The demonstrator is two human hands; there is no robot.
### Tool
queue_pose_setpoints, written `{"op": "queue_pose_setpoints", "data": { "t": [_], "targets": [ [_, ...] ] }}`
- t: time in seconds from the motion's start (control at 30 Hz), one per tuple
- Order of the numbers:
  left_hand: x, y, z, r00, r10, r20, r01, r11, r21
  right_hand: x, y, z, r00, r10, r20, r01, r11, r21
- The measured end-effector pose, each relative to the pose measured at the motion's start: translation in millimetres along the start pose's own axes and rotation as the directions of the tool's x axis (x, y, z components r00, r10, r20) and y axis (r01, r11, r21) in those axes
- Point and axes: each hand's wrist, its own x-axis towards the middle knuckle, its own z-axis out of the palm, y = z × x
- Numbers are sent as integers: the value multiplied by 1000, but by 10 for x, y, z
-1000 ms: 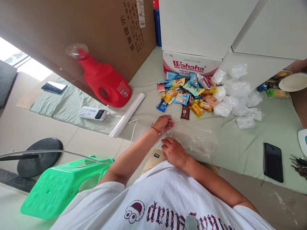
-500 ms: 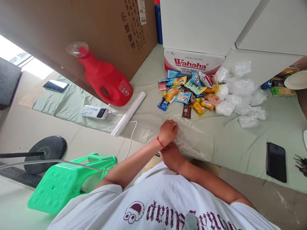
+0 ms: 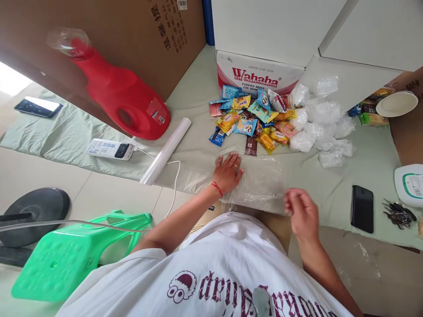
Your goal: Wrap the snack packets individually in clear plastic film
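A sheet of clear plastic wrap point(image 3: 261, 176) lies spread on the green cloth in front of me. My left hand point(image 3: 228, 173) rests flat on its left part, fingers stretched out. At the sheet's right edge, my right hand point(image 3: 301, 211) has its fingertips pinched on the plastic wrap, though the grip itself is slightly blurred. Just beyond the sheet is a pile of wrapped snacks point(image 3: 244, 127) in several colours, with a brown-wrapped bar point(image 3: 250, 146) nearest to my left hand. Several film-wrapped bundles point(image 3: 304, 137) are heaped to the right of that pile.
To the left are a roll of plastic wrap point(image 3: 167, 152), a white power bank point(image 3: 110, 149) with a cable, and a red jug point(image 3: 132, 99). A black phone point(image 3: 362, 209) and keys point(image 3: 399, 215) lie right. A Wahaha box point(image 3: 257, 72) stands behind; a green stool point(image 3: 66, 255) is lower left.
My hands, earlier close together over the film, have moved apart. The left has flattened onto the plastic wrap, while the right has travelled to its right edge. The view has shifted somewhat.
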Motion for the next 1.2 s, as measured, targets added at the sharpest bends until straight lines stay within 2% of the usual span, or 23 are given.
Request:
{"op": "queue_pose_setpoints", "data": {
  "t": [0.03,0.07,0.1,0.17,0.23,0.33,0.4,0.5,0.7,0.73,0.8,0.87,0.93,1.0,1.07,1.13,1.2],
  "targets": [
    [-9,5,8,1000,1,-3,-1,1000,5,42,77,-88,981,57,-183,-48,997,53],
    [-11,11,12,1000,1,-4,-1,1000,7,79,155,-126,959,117,-258,-94,991,100],
    [-9,17,12,1000,3,-2,-3,1000,7,109,229,-115,955,178,-237,-148,979,139],
    [0,21,6,1000,6,3,-6,1000,10,144,341,18,958,275,-81,-257,948,187],
    [4,11,-4,1000,5,14,-6,1000,16,158,395,203,947,318,34,-318,924,211],
    [-10,-21,-23,999,-9,33,8,1000,25,170,387,317,938,334,91,-346,909,231],
    [-30,-41,-34,999,-24,34,23,999,29,172,353,212,926,359,116,-376,903,207],
    [-61,-58,-45,999,-22,28,20,999,39,146,306,-104,894,417,163,-439,888,137],
    [-87,-123,-49,992,100,80,-104,994,44,90,457,-621,837,484,257,-487,872,-56],
    [-89,-144,-50,988,124,95,-128,991,40,110,496,-693,849,478,227,-463,878,-120],
    [-92,-185,-53,978,166,128,-171,985,33,184,527,-828,912,401,84,-361,884,-298],
    [-96,-214,-57,970,189,151,-196,980,29,276,466,-897,975,202,-94,-221,823,-523],
    [-100,-223,-62,968,197,156,-204,978,29,341,335,-813,983,-70,-170,-66,729,-682],
    [-105,-216,-68,969,200,146,-208,978,37,342,215,-538,955,-286,-78,141,669,-730],
    [-117,-206,-74,969,206,139,-214,976,49,270,186,-133,910,-384,157,380,622,-684],
    [-145,-207,-79,970,202,135,-212,975,65,157,253,256,834,-357,421,551,572,-607],
    [-189,-221,-80,976,181,122,-192,978,84,70,333,492,745,-260,614,637,548,-542]
  ]
}}
